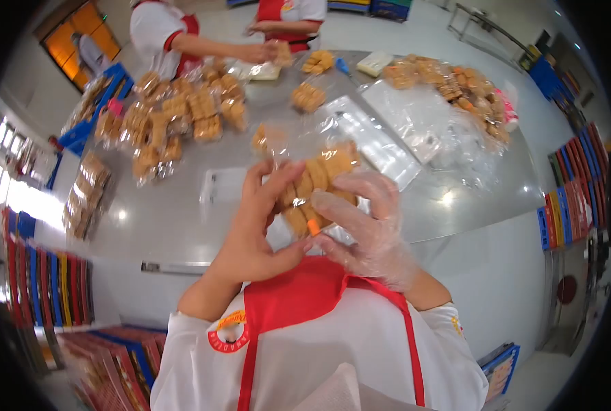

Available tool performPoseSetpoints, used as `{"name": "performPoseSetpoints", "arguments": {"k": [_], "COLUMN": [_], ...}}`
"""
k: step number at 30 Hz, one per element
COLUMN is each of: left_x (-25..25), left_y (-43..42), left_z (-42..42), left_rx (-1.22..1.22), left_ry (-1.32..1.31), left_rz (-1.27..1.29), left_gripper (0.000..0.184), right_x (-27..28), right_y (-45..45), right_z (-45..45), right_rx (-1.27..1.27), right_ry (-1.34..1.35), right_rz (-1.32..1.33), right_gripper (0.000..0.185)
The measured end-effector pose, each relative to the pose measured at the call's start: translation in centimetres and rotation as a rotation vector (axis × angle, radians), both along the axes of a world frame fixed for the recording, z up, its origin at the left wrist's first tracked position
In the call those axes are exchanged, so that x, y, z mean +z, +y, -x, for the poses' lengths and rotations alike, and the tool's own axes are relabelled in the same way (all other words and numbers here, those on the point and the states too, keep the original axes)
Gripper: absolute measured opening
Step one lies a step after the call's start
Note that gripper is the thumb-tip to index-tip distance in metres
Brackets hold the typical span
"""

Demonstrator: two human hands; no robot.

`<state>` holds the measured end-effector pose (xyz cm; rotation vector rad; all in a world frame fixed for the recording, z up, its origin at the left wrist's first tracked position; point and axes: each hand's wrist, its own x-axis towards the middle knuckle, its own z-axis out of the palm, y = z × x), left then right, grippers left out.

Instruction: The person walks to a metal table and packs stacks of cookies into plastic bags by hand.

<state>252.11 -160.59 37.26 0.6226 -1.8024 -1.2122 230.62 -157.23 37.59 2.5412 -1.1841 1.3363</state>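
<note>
Between my two hands is a clear plastic bag of bread rolls (310,179), held up over the near edge of the steel table. My left hand (254,222), bare, curves round the bag's left side with its fingers along the top. On the other side my right hand (370,222), in a clear plastic glove, grips the bag's right side. A small orange piece (313,227) shows at the bag's near end, close to my right fingertips; I cannot tell whether it is a tag or a clip.
Bagged rolls (175,113) are heaped at the table's left, more bags (456,82) at the far right. Clear empty bags (415,123) lie on the right. A co-worker's hand (268,52) holds a bag across the steel table (456,209). Stacked coloured crates (572,164) stand right.
</note>
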Motion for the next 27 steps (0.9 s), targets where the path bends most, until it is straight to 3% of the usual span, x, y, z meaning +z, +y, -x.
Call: {"name": "performPoseSetpoints", "arguments": {"k": [2, 5, 8, 9, 12, 14, 19, 22, 25, 27], "left_x": [-1.3, -4.5, -5.2, -6.1, -9.4, -9.6, -9.9, -9.4, -9.6, -9.7], "left_y": [-0.7, -2.0, -1.0, -1.1, -2.2, -2.3, -1.9, -1.8, -1.8, -1.5], "left_z": [-0.2, -1.4, -1.6, -1.7, -1.6, -1.0, 0.4, 1.0, 1.8, 2.9], "left_rx": [-0.054, -0.243, -0.305, -0.408, -0.525, -0.523, -0.607, -0.606, -0.588, -0.525], "left_ry": [0.004, 0.126, 0.193, 0.213, -0.003, -0.174, -0.138, -0.092, -0.05, 0.012], "left_rz": [-0.048, -0.323, -0.694, -0.733, -0.479, -0.309, -0.35, -0.408, -0.411, -0.46], "left_gripper": [0.088, 0.089, 0.091, 0.086, 0.077, 0.077, 0.074, 0.078, 0.087, 0.093], "right_x": [-0.2, -2.9, -7.3, -8.3, -5.9, -7.0, -8.8, -6.7, -5.9, -5.7], "right_y": [0.5, 0.6, 1.2, 1.4, 3.9, 4.8, 5.9, 6.5, 6.1, 5.3], "right_z": [-0.1, -0.1, -1.3, -1.5, -2.2, -2.6, -2.9, -2.0, 0.2, 2.4], "right_rx": [-0.033, -0.019, 0.05, 0.083, 0.147, 0.032, -0.064, -0.012, 0.067, 0.112], "right_ry": [-0.045, -0.366, -1.059, -1.272, -1.519, -1.56, -1.678, -1.479, -1.465, -1.387], "right_rz": [-0.124, -0.268, -0.756, -0.939, -1.391, -1.32, -1.18, -1.284, -1.36, -1.272], "right_gripper": [0.06, 0.067, 0.072, 0.071, 0.066, 0.062, 0.063, 0.07, 0.069, 0.072]}}
